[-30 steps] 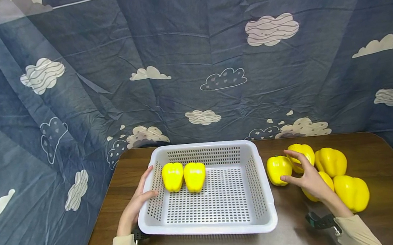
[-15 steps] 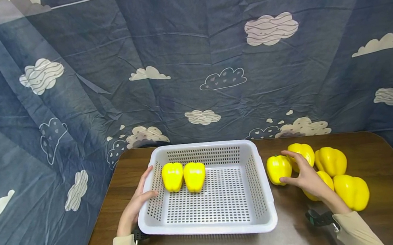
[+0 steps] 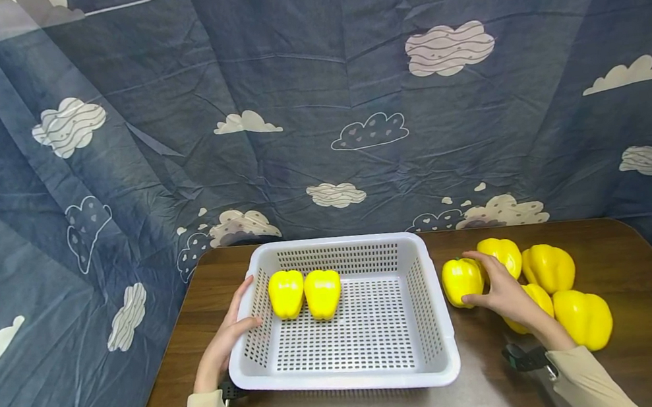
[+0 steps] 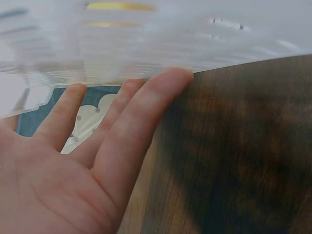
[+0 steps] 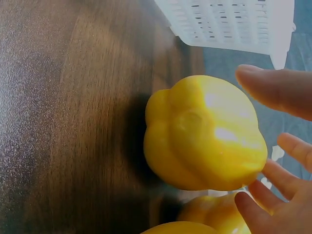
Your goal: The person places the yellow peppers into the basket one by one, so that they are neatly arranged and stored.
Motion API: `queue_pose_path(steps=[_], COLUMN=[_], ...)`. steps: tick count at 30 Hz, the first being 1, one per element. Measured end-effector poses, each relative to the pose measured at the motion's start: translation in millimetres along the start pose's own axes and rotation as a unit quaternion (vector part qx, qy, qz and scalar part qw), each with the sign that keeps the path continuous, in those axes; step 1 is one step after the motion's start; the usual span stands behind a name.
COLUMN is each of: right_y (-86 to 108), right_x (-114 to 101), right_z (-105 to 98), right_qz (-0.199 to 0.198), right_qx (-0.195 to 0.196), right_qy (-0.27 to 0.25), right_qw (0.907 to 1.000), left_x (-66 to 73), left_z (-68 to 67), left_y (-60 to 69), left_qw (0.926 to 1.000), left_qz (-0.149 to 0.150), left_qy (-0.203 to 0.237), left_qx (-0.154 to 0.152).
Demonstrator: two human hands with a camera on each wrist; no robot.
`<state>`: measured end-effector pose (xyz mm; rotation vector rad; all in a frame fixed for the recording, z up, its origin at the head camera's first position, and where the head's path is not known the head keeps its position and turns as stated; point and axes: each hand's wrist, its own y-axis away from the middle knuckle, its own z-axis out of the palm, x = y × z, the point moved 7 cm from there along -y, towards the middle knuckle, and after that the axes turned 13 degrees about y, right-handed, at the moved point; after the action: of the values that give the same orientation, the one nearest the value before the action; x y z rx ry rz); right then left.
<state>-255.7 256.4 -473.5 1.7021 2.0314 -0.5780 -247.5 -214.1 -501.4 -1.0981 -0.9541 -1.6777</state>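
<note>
A white plastic basket (image 3: 344, 378) with slotted walls stands on the table, two yellow bell peppers (image 3: 287, 294) inside at its left. My left hand (image 3: 226, 340) grips the basket's left side, thumb over the rim and fingers along the outer wall; in the left wrist view those fingers touch the wall from outside. Right of the basket stands another yellow bell pepper (image 3: 462, 283). My right hand (image 3: 505, 294) surrounds this pepper loosely, thumb at its near side, fingers at its far side. The right wrist view shows the thumb slightly apart from the pepper (image 5: 204, 136).
Several more yellow bell peppers (image 3: 549, 269) cluster on the right of the wooden table (image 3: 651, 342), close behind and beside my right hand. A dark blue curtain (image 3: 310, 165) with cloud prints hangs at the table's back edge and left side.
My right hand has moved slightly left, bringing its thumb and fingers farther around the pepper beside the basket. My left hand and the basket have stayed in place.
</note>
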Motion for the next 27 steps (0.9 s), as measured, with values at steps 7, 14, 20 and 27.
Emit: queue_pose_path(steps=[7, 14, 20, 27], right_y=[0.0, -0.8, -0.8, -1.5], right_x=[-0.2, -0.7, -4.3, -1.9], right_z=[5.1, 10.0, 8.9, 11.9], right_qz=[0.013, 0.002, -0.007, -0.007], right_qx=[-0.009, 0.005, 0.017, 0.018], right_qy=[0.01, 0.024, 0.039, 0.051], right_qw=[0.9998, 0.9997, 0.9991, 0.9985], left_x=[-0.6, -0.3, -0.5, -0.8], left_z=[0.1, -1.1, -2.0, -1.7], left_y=[-0.2, -0.9, -1.7, -1.0], left_qw=[1.0, 1.0, 1.0, 1.0], left_qz=[-0.002, -0.001, 0.0, 0.0], left_qy=[0.004, 0.004, 0.001, 0.003], left_qx=[-0.001, -0.002, -0.001, -0.001])
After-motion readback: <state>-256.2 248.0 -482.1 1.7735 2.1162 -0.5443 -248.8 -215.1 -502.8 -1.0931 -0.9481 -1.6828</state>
